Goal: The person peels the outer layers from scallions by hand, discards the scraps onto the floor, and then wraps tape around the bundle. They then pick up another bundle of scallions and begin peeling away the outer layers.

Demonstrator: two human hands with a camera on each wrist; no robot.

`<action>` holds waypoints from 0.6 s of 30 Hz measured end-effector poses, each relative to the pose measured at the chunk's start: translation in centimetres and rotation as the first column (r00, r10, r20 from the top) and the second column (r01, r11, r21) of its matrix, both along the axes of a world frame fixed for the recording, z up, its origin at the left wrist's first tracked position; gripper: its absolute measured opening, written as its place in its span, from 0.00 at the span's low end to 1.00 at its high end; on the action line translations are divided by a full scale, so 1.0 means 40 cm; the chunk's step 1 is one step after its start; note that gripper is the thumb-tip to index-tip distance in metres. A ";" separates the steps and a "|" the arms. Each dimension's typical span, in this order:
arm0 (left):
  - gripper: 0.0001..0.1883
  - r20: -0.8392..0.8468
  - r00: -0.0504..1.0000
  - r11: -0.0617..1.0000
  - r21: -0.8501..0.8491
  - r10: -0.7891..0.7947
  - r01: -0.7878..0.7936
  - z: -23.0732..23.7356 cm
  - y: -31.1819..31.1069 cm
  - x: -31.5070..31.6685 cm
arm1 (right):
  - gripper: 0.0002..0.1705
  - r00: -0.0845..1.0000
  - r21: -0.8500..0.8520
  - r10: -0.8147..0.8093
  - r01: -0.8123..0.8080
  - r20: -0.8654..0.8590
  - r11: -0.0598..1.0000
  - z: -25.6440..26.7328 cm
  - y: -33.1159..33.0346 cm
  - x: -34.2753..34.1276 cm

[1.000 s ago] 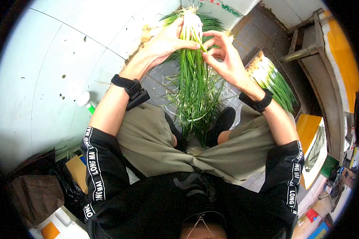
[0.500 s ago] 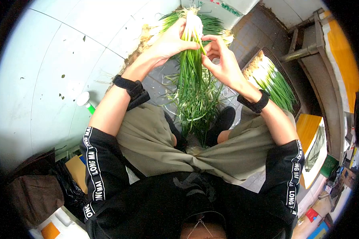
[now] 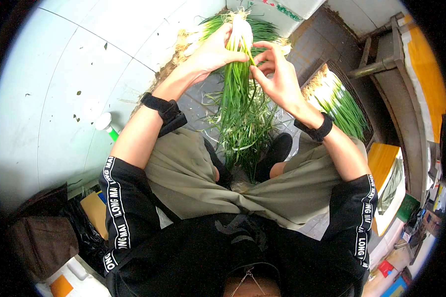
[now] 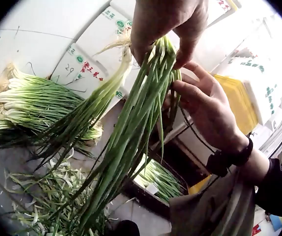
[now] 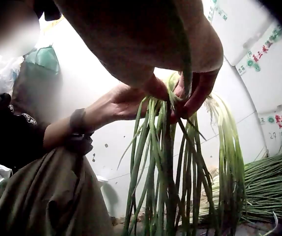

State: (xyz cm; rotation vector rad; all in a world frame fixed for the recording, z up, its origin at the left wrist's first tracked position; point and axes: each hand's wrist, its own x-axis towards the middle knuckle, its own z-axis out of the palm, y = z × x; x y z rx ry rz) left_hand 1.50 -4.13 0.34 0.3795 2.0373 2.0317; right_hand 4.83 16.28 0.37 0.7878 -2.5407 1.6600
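Basket (image 4: 153, 204) on R w/ scallions (image 3: 338, 103) inside; L fingers (image 3: 236, 57) grip bunch (image 3: 235, 91), R fingers (image 3: 268, 45) pinch leaf (image 3: 251, 59).

From afar I watch both forearms (image 3: 142, 131) stretched forward, left hand (image 3: 215, 52) gripping, right hand (image 3: 281, 81) pinching just beside it.

A pale tiled wall (image 3: 59, 64), flecked with dark specks (image 3: 79, 93), rises at left, washed by bright light; grey floor tiles (image 3: 322, 42) extend toward a tubular metal frame (image 3: 374, 68) at right.
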 end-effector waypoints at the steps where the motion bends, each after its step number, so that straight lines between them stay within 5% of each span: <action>1: 0.38 0.000 1.000 1.000 0.000 0.001 -0.001 0.007 0.001 0.004 | 0.29 1.000 0.000 0.001 -0.001 0.000 1.000 0.002 0.000 0.001; 4: 0.38 0.015 1.000 0.998 -0.066 0.018 -0.017 0.019 0.004 0.013 | 0.28 0.996 -0.019 -0.002 0.004 0.094 1.000 0.008 0.002 0.000; 18: 0.37 0.011 0.999 0.996 -0.079 0.032 -0.031 0.012 0.004 0.010 | 0.30 0.995 0.128 0.021 -0.009 -0.098 0.992 -0.008 0.002 -0.004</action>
